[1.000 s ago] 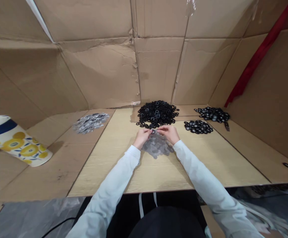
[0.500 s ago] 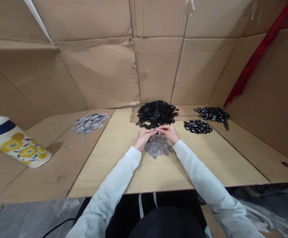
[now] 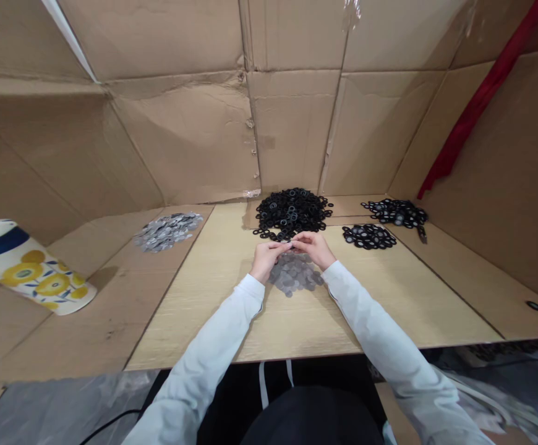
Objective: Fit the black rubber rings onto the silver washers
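My left hand [image 3: 265, 259] and my right hand [image 3: 314, 247] meet fingertip to fingertip, both closed in a pinch. Whatever lies between the fingers is tiny and mostly covered; I cannot make it out. Below them on the board spreads a pile of thin, translucent grey discs [image 3: 295, 276]. Just beyond the fingertips rises a heap of black rings [image 3: 292, 210]. To the right of my right hand lies a flat group of black rings with grey centres [image 3: 369, 237], and a second such pile [image 3: 399, 212] sits behind it.
A pile of silvery discs [image 3: 169, 231] lies at the left on cardboard. A white flowered cylinder [image 3: 37, 272] leans at far left. One black ring [image 3: 534, 306] lies near the right edge. Cardboard walls [image 3: 297, 130] enclose the back and sides, with a red cloth strip [image 3: 477, 105] at right.
Both hands stay almost in place, pinched together, with slight finger movement. A dark bit visible between the fingertips before is now harder to see. The piles look the same.
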### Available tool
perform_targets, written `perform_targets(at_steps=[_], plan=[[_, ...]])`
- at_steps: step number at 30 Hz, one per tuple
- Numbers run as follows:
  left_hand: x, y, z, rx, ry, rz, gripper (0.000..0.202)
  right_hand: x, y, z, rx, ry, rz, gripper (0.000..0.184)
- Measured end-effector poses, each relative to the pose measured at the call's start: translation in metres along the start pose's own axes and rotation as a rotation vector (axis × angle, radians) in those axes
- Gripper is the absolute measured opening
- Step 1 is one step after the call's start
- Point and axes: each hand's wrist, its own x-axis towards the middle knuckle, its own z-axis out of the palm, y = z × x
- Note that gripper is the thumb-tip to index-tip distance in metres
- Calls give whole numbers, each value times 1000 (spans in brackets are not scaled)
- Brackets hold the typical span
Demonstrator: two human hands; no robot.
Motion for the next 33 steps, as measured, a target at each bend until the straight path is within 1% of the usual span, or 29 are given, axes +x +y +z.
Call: perform_targets(at_steps=[3,5,7,9,11,14,18,22,25,28,31,33], plan=[[2,0,1,26,-36,16,36,-2,-5,0,22,17,-26,35],[3,-1,3,25,-85,37,39,-4,-7,1,52,26,-30,40],[3,-2,6,42,-130,83,39,-6,-9,3,98,42,-26,47],[2,-3,8,80,-154,154,36,-8,-10,7,151,62,-20,49],[0,-5,10,118,-151,225,33,-9,-9,12,192,78,-21,47],[-2,-7,9,168,-104,298,33,-11,-10,19,199,109,-61,46],[-4,-1,5,262,-55,367,33,-13,-17,16,136,120,-104,47],[-7,12,1,383,-98,452,33,-14,-26,5,80,33,-55,48],[-7,19,-3,507,-132,510,32,-15,-30,0,-6,-10,-17,45],[-5,19,-6,625,-159,579,28,-16,-29,1,-122,19,-40,37],[-2,16,-8,694,-183,618,28,-15,-25,3,-279,88,-130,29],[-1,14,-8,709,-187,620,29,-14,-22,4,-321,129,-195,28]])
